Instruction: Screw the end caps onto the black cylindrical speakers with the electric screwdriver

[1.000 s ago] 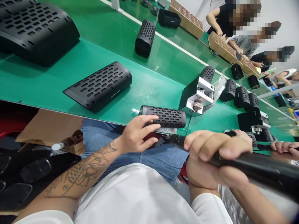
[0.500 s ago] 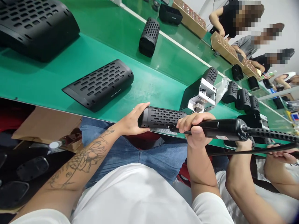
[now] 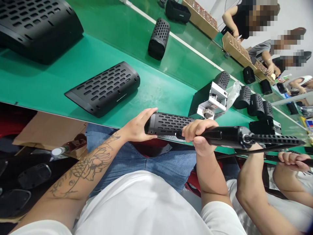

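My left hand (image 3: 138,125) grips the left end of a black perforated speaker shell (image 3: 171,123) lying across the near edge of the green bench (image 3: 61,81). My right hand (image 3: 199,133) is wrapped around a black electric screwdriver (image 3: 228,136), held sideways with its tip against the shell's right end. A cable runs from the tool to the right.
A larger slotted speaker cover (image 3: 104,88) lies to the left, another big one (image 3: 36,26) at top left. An upright cylinder speaker (image 3: 158,38) and a metal fixture (image 3: 210,102) stand on the belt. A neighbour's arms (image 3: 246,176) are at right; other workers sit beyond.
My right hand swung the screwdriver from low at the right up to the shell's right end. My left hand shifted from the shell's top to its left end.
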The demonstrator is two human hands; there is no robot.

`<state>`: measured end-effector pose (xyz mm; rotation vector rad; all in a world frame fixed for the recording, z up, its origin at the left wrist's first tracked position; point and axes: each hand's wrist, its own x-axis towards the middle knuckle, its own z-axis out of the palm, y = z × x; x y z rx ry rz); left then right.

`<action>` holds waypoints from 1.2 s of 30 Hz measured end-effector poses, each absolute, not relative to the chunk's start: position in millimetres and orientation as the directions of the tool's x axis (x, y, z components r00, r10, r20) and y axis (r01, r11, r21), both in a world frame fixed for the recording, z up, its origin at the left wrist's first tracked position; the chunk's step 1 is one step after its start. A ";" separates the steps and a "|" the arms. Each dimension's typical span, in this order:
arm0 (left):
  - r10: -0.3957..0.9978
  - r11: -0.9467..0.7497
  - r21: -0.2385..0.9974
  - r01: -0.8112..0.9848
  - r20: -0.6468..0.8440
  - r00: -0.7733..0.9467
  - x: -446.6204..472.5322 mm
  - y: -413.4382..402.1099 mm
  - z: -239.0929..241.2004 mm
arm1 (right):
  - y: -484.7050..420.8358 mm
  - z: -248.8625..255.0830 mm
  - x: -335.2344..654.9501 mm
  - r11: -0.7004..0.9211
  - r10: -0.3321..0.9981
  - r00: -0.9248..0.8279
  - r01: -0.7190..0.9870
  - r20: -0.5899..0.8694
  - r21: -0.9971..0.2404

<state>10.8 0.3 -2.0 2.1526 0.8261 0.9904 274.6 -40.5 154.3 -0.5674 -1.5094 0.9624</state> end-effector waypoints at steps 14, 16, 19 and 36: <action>0.751 -0.630 0.708 0.320 0.450 0.483 11.4 -3.5 -13.4 | 37.8 171.2 410.7 0.578 0.503 0.497 0.414 0.707 -0.703; 0.751 -0.633 0.705 0.321 0.457 0.477 11.3 -3.8 -14.0 | 50.8 157.6 425.1 0.551 0.523 0.502 0.418 0.689 -0.723; 0.749 -0.638 0.697 0.325 0.466 0.470 11.5 -4.2 -15.0 | 55.2 140.9 429.7 0.563 0.572 0.496 0.341 0.653 -0.753; 0.734 -0.630 0.738 0.241 0.464 0.497 17.3 -3.5 -10.0 | -56.4 193.4 248.3 0.640 0.763 0.004 -0.142 0.646 -0.755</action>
